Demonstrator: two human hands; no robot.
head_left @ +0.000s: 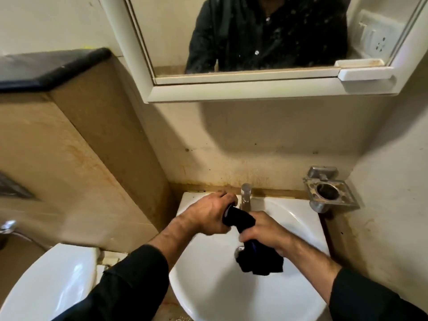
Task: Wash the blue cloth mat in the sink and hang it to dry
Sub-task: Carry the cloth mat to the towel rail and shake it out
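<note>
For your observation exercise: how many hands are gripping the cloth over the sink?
2. The left hand grips the upper end of the dark cloth near the tap. The right hand grips its middle, lower down over the sink.

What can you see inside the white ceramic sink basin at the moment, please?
Over the white ceramic sink basin, both hands grip a twisted dark blue cloth mat: left hand near the chrome tap, right hand lower. The cloth largely covers the metal drain; no running water is discernible.
</note>
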